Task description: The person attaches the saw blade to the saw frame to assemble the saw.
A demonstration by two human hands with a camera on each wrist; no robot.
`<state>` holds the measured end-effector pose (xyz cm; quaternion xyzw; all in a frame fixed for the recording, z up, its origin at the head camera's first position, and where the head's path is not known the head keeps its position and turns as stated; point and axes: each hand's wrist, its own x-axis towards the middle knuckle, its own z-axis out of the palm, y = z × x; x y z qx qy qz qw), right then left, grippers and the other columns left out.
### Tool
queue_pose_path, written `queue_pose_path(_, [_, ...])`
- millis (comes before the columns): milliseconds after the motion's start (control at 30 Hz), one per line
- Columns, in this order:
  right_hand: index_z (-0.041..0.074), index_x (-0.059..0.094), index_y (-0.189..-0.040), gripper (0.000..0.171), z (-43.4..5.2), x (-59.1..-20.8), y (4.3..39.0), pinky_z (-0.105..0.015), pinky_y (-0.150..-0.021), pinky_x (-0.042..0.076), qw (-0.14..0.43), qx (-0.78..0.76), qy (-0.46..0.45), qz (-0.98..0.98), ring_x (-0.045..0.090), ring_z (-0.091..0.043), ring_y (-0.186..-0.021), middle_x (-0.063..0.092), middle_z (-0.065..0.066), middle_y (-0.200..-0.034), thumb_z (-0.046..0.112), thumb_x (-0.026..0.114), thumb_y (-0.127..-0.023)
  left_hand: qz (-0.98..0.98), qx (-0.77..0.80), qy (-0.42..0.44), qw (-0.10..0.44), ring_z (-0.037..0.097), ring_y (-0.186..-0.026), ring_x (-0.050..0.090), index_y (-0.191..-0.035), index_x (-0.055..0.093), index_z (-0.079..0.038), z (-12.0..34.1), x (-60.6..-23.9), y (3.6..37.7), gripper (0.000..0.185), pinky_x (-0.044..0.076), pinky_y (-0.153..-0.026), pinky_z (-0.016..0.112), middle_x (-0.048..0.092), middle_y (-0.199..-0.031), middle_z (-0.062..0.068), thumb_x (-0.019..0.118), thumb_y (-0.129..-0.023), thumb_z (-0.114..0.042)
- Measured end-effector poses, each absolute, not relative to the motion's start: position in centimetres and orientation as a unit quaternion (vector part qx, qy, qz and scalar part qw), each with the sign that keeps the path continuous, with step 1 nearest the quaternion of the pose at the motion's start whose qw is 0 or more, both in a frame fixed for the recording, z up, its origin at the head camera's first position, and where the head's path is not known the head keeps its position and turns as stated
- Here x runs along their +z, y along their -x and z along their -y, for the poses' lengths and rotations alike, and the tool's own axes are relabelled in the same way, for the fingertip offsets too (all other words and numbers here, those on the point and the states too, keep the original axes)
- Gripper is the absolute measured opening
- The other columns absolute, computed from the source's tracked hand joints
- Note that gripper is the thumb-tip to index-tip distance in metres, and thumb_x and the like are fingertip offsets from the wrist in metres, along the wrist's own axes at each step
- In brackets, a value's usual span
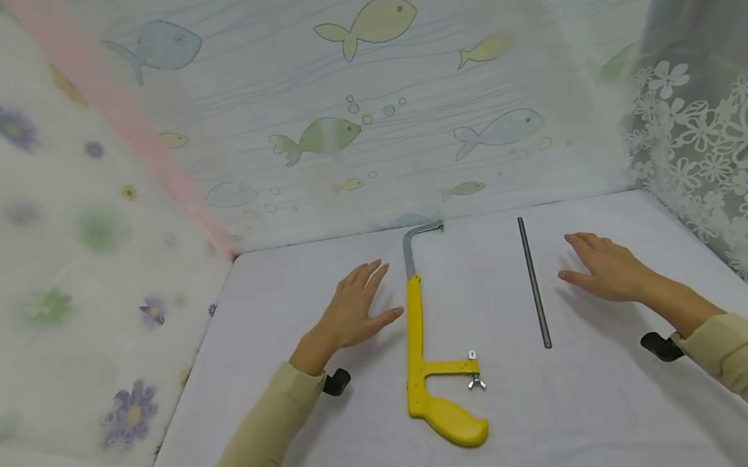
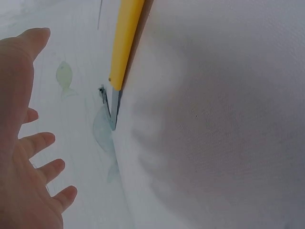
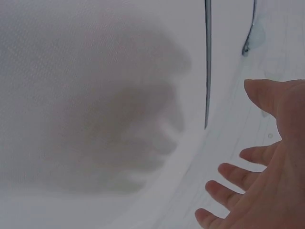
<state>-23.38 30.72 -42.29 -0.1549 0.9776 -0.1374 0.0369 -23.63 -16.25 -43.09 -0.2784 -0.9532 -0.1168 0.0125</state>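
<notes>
Leftmost, a cloth printed with purple and green flowers (image 1: 63, 295) and a pink stripe (image 1: 115, 106) hangs along the edge of the white table (image 1: 335, 443). Behind the table hangs a pale backdrop printed with fish (image 1: 367, 23).

Next comes the left hand (image 1: 353, 310), palm down over the table with its fingers straight and spread, gripping nothing. Its thumb points toward the saw frame and ends just beside it; whether it touches cannot be told. From the left wrist view the same hand (image 2: 24, 157) shows its open palm and splayed fingers, with the yellow bar nearby. A beige sleeve (image 1: 264, 440) covers the forearm, and a black strap piece (image 1: 337, 382) sits at the wrist.

Just right of that hand lies the yellow hacksaw frame (image 1: 416, 345), flat on the table and running away from the person. Its yellow pistol handle (image 1: 453, 425) is nearest the person, a wing nut (image 1: 476, 382) sits beside the handle, and its grey metal arm (image 1: 413, 242) bends to the right at the far end, close to the backdrop. No blade shows in the frame.

Further right, well apart from the frame, a thin dark hacksaw blade (image 1: 534, 284) lies straight on the table, roughly parallel to the frame.

Rightmost, the right hand (image 1: 601, 269) hovers palm down near the blade, fingers extended and relaxed, holding nothing. A lace curtain with white flowers (image 1: 715, 134) hangs at the far right.
</notes>
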Motion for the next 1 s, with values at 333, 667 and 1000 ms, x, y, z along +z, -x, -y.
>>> queue_pose_path(333, [-0.016,0.027,-0.149,0.078,-29.9,-42.4,23.1,-0.077,-0.101,0.031,0.046,-0.166,0.157,-0.972,0.032,-0.063,-0.133,0.029,-0.045,-0.148,0.036,0.062,-0.102,0.945,-0.143,0.293,0.015,0.029,-0.151,0.026,-0.163,0.026,-0.017,15.8,-43.7,23.5,0.085,0.027,-0.118,0.055,0.025,-0.167,0.004,0.057,-0.098,-0.062])
queue_pose_path(667, [-0.019,0.028,-0.147,0.077,-28.9,-42.4,22.7,-0.076,-0.101,0.032,0.062,-0.198,0.154,-0.966,0.034,-0.063,-0.131,0.032,-0.046,-0.145,0.032,0.064,-0.101,0.938,-0.163,0.305,-0.009,0.027,-0.147,0.033,-0.160,0.032,-0.016,15.2,-44.0,22.8,0.083,0.030,-0.115,0.057,0.035,-0.162,0.004,0.062,-0.096,-0.059])
queue_pose_path(1000, [-0.023,0.032,-0.142,0.075,-28.4,-42.7,22.7,-0.069,-0.103,0.036,0.065,-0.235,0.160,-0.957,0.042,-0.059,-0.128,0.042,-0.045,-0.138,0.029,0.066,-0.100,0.933,-0.173,0.312,-0.047,0.030,-0.145,0.037,-0.159,0.034,-0.014,14.5,-44.2,22.3,0.085,0.028,-0.117,0.054,0.038,-0.160,0.008,0.067,-0.094,-0.057])
